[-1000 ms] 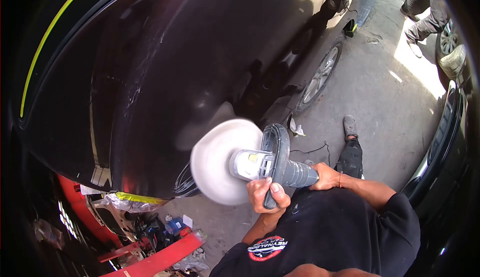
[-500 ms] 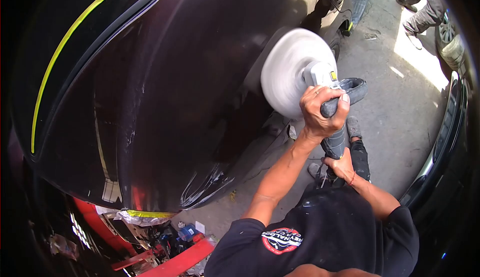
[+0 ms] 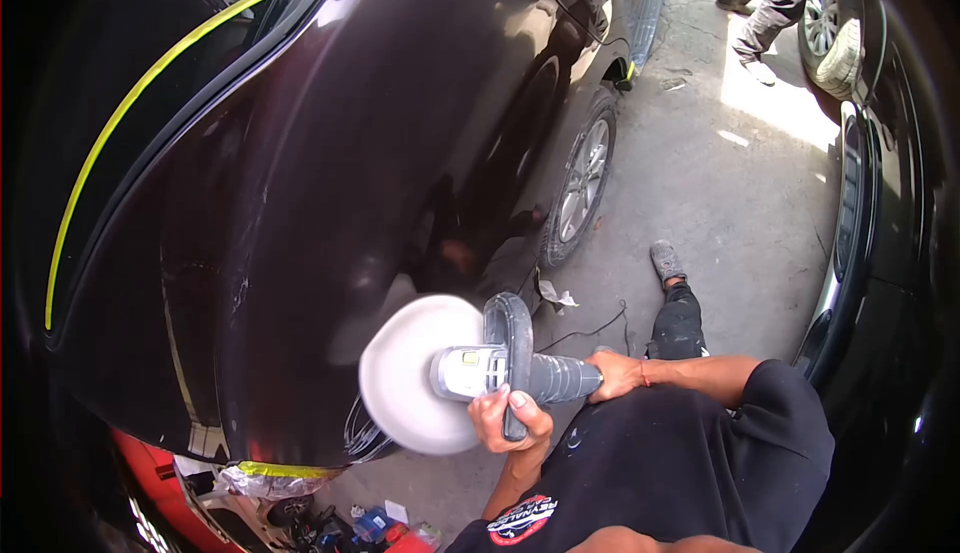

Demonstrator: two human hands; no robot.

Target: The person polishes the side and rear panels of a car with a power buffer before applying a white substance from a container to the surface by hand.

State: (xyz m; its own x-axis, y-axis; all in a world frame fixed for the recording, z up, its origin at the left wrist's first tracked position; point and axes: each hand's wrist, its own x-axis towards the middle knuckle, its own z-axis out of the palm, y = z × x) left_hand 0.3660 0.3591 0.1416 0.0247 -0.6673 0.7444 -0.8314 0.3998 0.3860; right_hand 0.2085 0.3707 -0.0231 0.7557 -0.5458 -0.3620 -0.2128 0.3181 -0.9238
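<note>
A rotary polisher [image 3: 470, 369] with a large white round pad [image 3: 415, 373] is held level in front of my body. My left hand [image 3: 510, 418] wraps round the lower end of its black loop handle [image 3: 510, 323]. Around the rear end of the grey body, my right hand [image 3: 615, 375] is closed. The pad's blurred face is at the lower corner of a dark, glossy car panel [image 3: 330, 193]; whether it touches cannot be told. Whitish streaks [image 3: 365, 428] mark the panel beside the pad.
Yellow tape [image 3: 120, 113] edges the panel at left. A car wheel [image 3: 585, 178] and a dangling cord [image 3: 590, 331] lie beyond the polisher. Another dark car [image 3: 885, 253] stands at right. A person's legs [image 3: 775, 8] show at the top. Red parts [image 3: 160, 483] are below.
The polisher has moved down and left along the panel, toward its lower corner. It has turned from upright to roughly level. Both hands have kept their hold, and my view has shifted.
</note>
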